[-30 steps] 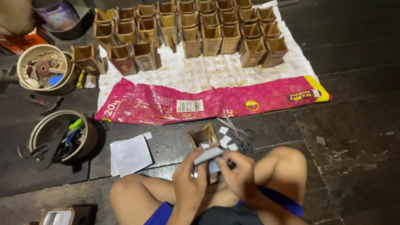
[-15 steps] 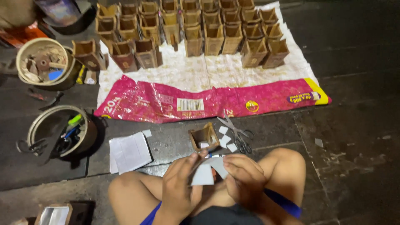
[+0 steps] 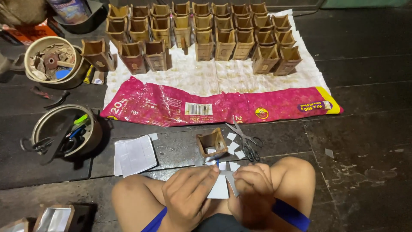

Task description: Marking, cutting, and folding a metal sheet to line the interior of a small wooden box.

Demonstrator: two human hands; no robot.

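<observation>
A small flat piece of white paper [image 3: 219, 187] sits between the hands, above the person's lap: the left hand [image 3: 187, 197] pinches its left edge, the right hand [image 3: 253, 189] curls closed on its right edge. Half a second ago the sheet was held a little higher and flatter. Just beyond lies a small open wooden box [image 3: 211, 143] among cut paper scraps [image 3: 233, 146], metal scissors [image 3: 246, 139] to its right, a stack of white sheets [image 3: 134, 154] to its left, on the dark plank floor [image 3: 365, 129]
</observation>
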